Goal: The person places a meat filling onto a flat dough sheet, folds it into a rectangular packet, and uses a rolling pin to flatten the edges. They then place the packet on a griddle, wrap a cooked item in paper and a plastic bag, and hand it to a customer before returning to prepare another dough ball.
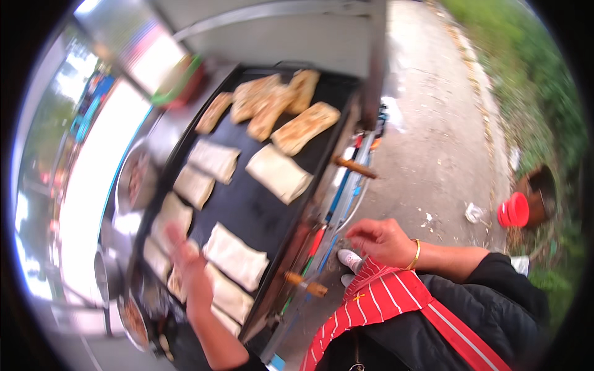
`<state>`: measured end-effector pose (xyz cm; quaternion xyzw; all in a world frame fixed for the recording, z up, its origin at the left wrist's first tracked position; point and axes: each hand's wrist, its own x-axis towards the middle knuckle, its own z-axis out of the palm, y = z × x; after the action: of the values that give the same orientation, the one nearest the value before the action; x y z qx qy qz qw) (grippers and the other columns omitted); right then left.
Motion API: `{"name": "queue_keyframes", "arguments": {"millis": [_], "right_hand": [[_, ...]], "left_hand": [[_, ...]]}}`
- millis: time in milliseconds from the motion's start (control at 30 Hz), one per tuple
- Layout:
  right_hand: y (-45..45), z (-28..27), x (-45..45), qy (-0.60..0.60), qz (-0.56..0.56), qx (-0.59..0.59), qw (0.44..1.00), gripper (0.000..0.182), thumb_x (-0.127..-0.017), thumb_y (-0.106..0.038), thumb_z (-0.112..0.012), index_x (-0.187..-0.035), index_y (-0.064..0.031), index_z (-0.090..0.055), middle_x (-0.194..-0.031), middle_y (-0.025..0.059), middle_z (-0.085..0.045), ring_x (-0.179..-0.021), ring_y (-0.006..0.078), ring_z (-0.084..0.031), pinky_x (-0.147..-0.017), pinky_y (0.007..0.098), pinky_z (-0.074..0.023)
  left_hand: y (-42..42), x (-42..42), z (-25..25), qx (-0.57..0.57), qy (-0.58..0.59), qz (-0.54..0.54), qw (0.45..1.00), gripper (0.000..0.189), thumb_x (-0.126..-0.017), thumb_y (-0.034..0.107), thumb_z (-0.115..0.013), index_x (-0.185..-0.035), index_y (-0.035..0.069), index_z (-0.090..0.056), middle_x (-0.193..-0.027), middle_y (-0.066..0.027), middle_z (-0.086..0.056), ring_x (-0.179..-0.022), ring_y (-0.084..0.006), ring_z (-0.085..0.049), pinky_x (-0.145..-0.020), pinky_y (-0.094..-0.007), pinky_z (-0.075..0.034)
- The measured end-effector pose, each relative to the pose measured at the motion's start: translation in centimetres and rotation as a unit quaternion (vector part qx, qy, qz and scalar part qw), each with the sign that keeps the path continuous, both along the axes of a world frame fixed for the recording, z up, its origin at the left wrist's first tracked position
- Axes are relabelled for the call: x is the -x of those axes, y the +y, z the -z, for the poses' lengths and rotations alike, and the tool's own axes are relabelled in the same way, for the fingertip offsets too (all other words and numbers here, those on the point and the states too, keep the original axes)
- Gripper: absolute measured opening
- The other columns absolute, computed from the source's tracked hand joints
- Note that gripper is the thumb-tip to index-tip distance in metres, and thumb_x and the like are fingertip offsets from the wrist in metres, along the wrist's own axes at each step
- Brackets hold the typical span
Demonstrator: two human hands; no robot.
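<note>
My left hand, blurred, is over the lower left part of a black griddle. It is above or against a pale folded flatbread; I cannot tell whether it touches or holds anything. Close beside it lies another uncooked flatbread. My right hand hangs in front of my red striped apron, away from the griddle, its fingers loosely bent and nothing visible in them. Browned flatbreads lie together at the griddle's far end. A larger pale flatbread rests near them.
Wooden handles stick out from the griddle's near side. Metal bowls of food stand along its left side. A green-rimmed basket is at the far left corner. Red containers lie on the pavement at right.
</note>
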<state>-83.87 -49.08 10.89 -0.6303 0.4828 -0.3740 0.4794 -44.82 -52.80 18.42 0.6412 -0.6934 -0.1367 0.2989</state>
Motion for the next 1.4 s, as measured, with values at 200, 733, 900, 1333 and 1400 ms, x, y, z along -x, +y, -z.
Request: {"name": "queue_keyframes", "arguments": {"millis": [200, 733, 900, 1333, 1400], "right_hand": [[-0.8, -0.8, 12.0, 0.044, 0.039, -0.019, 0.998, 0.014, -0.088, -0.021, -0.071, -0.093, -0.0086, -0.068, -0.081, 0.0158, -0.068, -0.073, 0.0352, -0.066, -0.066, 0.0383, -0.0538], [-27.7, 12.8, 47.6, 0.077, 0.095, -0.025, 0.992, 0.011, -0.085, -0.016, -0.069, -0.095, -0.0164, -0.072, -0.08, 0.0082, -0.062, -0.077, 0.0257, -0.063, -0.07, 0.0378, -0.0505], [-41.3, 14.8, 47.8, 0.123, 0.021, 0.094, 0.988, 0.012, -0.085, -0.017, -0.071, -0.094, -0.0093, -0.072, -0.081, 0.0091, -0.067, -0.074, 0.0267, -0.064, -0.069, 0.0374, -0.0518], [-75.1, 21.8, 34.1, 0.181, -0.195, 0.098, 0.959, 0.017, -0.08, -0.013, -0.07, -0.096, -0.0087, -0.073, -0.094, 0.0118, -0.072, -0.088, 0.0301, -0.068, -0.079, 0.0388, -0.054], [-79.0, 24.4, 30.8, 0.241, -0.194, 0.196, 0.931, 0.018, -0.079, -0.011, -0.069, -0.096, -0.0102, -0.073, -0.096, 0.0111, -0.072, -0.091, 0.0321, -0.067, -0.081, 0.0412, -0.0538]], "left_hand": [[4.8, 12.1, -1.2, 0.126, 0.41, 0.099, 0.898, 0.051, -0.105, 0.047, -0.041, -0.087, 0.002, -0.058, -0.068, -0.0139, -0.062, -0.066, -0.0262, -0.065, -0.074, -0.0415, -0.054], [-20.9, 61.0, 19.8, -0.369, 0.272, 0.092, 0.884, 0.028, -0.096, 0.007, -0.061, -0.122, 0.001, -0.062, -0.107, -0.0075, -0.07, -0.097, -0.0121, -0.064, -0.083, -0.0259, -0.051], [-28.5, 66.1, 20.6, -0.388, 0.295, 0.03, 0.872, 0.027, -0.097, 0.01, -0.061, -0.122, 0.001, -0.063, -0.107, -0.0087, -0.07, -0.099, -0.0135, -0.065, -0.086, -0.0274, -0.051], [-48.9, 70.3, 23.5, -0.237, 0.317, -0.067, 0.916, 0.023, -0.1, 0.017, -0.057, -0.116, 0.002, -0.065, -0.106, -0.0092, -0.07, -0.099, -0.0198, -0.065, -0.089, -0.0307, -0.05], [-49.2, 69.6, 25.5, -0.246, 0.392, -0.128, 0.877, 0.024, -0.101, 0.019, -0.054, -0.118, 0.006, -0.064, -0.116, -0.0091, -0.065, -0.11, -0.0203, -0.061, -0.096, -0.031, -0.046]]}}
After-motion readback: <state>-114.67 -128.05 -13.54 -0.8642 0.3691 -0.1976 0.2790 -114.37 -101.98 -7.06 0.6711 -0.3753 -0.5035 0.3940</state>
